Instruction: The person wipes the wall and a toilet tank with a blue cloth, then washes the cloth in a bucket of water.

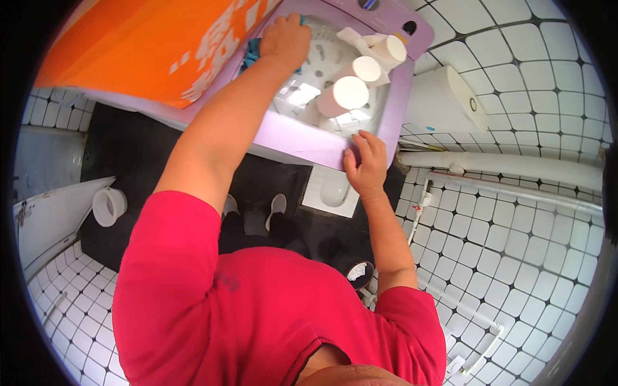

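My left hand (286, 42) is closed over a blue cloth (251, 54), pressed against the left side of the transparent lid (316, 53) of a lilac top-loading washing machine (299, 137). Bits of cloth show on both sides of the hand. My right hand (367, 164) rests on the machine's front edge near the right corner, fingers apart and holding nothing. On the lid, between and beyond my hands, stand three white paper rolls: a near one (344, 96), a middle one (364, 69) and a far one (390, 49) with loose paper beside it.
A large orange bag (140, 48) covers the machine's left part. Behind it at right are control knobs (369, 4). A white bin (441, 99) hangs or stands by the tiled wall. Below are a squat toilet (333, 190), a white bucket (109, 206) and a dark wastebasket (366, 275).
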Demonstrator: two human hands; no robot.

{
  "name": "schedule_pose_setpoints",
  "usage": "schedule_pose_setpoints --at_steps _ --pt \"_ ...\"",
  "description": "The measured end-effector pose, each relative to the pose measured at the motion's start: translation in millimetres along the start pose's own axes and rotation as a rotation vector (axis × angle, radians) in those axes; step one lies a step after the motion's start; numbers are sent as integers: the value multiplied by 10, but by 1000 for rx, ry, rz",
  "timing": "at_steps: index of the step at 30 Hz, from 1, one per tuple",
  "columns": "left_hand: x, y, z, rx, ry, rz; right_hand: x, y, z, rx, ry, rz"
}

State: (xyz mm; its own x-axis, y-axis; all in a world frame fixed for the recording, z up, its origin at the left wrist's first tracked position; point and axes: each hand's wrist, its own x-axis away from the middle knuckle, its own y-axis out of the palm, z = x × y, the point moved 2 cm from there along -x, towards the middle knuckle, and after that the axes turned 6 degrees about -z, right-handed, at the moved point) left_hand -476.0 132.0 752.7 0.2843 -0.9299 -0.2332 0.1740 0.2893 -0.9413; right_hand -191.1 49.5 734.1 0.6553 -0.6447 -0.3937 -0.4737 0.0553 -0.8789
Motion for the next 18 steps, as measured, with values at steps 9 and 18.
schedule_pose_setpoints --at_steps 9,18 --pt "113 -114 109 -35 -3 -38 33 -84 80 -86 -3 18" --pt "1202 -289 290 11 118 47 38 -195 235 -267 -37 -95"
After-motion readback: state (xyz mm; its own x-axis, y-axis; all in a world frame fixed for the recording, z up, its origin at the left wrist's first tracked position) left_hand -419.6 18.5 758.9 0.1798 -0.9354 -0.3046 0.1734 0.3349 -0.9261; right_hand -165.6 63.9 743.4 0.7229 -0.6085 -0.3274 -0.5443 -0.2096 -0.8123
